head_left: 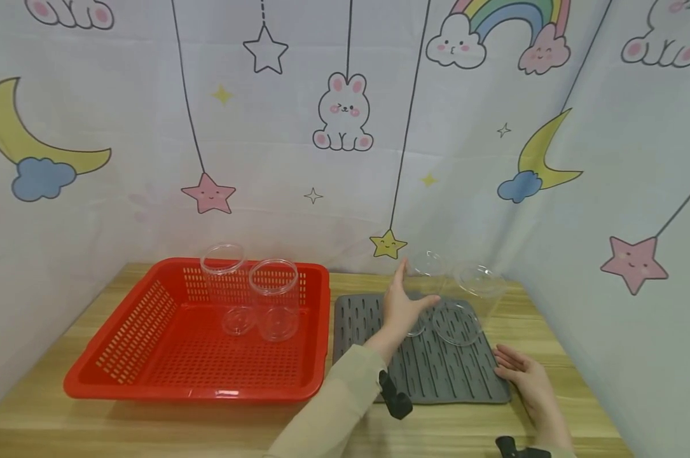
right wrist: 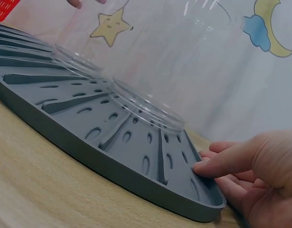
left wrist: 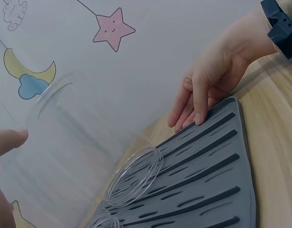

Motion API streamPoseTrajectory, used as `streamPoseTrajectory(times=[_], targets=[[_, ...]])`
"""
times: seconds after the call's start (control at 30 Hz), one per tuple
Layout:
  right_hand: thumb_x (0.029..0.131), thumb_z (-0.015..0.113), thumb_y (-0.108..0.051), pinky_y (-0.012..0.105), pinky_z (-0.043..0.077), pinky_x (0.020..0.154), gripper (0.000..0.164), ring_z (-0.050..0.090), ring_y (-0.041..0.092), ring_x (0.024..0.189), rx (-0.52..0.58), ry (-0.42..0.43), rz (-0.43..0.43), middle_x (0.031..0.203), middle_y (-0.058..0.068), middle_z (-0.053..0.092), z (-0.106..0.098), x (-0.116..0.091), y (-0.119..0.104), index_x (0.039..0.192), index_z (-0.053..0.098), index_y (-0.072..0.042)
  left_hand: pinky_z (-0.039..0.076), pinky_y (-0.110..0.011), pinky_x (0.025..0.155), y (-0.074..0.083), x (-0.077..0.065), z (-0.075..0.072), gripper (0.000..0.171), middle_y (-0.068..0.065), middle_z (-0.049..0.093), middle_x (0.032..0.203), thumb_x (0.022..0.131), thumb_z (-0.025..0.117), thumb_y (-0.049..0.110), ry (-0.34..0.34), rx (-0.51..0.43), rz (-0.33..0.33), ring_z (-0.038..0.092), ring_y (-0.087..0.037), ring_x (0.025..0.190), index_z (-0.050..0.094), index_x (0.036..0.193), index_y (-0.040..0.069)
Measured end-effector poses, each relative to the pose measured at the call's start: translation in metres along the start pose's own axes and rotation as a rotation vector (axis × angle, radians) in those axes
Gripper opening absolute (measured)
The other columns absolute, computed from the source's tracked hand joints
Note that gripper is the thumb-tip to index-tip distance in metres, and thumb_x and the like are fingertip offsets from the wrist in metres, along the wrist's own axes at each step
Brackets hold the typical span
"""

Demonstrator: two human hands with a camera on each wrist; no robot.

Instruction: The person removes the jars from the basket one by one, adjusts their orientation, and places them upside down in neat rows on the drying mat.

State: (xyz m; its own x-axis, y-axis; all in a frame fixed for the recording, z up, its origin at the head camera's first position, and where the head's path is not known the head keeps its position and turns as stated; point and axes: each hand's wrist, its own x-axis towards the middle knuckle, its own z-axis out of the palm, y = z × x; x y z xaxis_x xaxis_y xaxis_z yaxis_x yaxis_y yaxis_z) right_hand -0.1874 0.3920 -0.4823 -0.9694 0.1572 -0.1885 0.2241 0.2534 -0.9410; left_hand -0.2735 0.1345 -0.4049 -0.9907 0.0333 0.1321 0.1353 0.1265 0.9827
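Two clear tumblers stand side by side on a grey ridged drying mat [head_left: 436, 381]: the left tumbler [head_left: 430, 270], partly hidden behind my left hand, and the right tumbler [head_left: 482, 289]. My left hand [head_left: 403, 308] is at the left tumbler, its thumb and fingers spread wide in a C shape beside the wall. In the left wrist view its thumb [left wrist: 10, 140] overlaps clear plastic. My right hand [head_left: 530, 381] is at the mat's right edge. In the right wrist view its thumb [right wrist: 208, 168] rests on the mat's rim, with the loosely straight fingers along the outside.
A red perforated basket [head_left: 316, 381] stands left of the mat on the wooden table [head_left: 219, 432]. Inside it are two more clear tumblers, a rear one [head_left: 223, 267] and a front one [head_left: 274, 292]. A patterned cloth [head_left: 299, 165] hangs close behind and at the sides.
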Motion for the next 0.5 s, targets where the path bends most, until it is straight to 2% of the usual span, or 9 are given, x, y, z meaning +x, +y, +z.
streamPoseTrajectory(times=[0.3, 0.5], targets=[[0.09, 0.062, 0.004, 0.008, 0.05, 0.084, 0.068, 0.056, -0.017, 0.091, 0.023, 0.002, -0.021, 0.12, -0.009, 0.064, 0.003, 0.0, -0.002, 0.146, 0.027, 0.014, 0.035, -0.051, 0.114, 0.005, -0.002, -0.002, 0.099, 0.002, 0.033, 0.159, 0.077, 0.084, 0.024, -0.016, 0.003, -0.035, 0.034, -0.028, 0.144, 0.023, 0.156, 0.03], [0.09, 0.062, 0.004, 0.008, 0.05, 0.084, 0.067, 0.056, -0.017, 0.092, 0.016, 0.0, -0.022, 0.12, -0.008, 0.064, 0.002, -0.002, -0.002, 0.146, 0.027, 0.014, 0.035, -0.051, 0.114, 0.012, -0.005, -0.003, 0.104, -0.002, 0.03, 0.16, 0.076, 0.085, 0.026, 0.007, -0.014, -0.058, 0.033, -0.03, 0.144, 0.02, 0.156, 0.03]])
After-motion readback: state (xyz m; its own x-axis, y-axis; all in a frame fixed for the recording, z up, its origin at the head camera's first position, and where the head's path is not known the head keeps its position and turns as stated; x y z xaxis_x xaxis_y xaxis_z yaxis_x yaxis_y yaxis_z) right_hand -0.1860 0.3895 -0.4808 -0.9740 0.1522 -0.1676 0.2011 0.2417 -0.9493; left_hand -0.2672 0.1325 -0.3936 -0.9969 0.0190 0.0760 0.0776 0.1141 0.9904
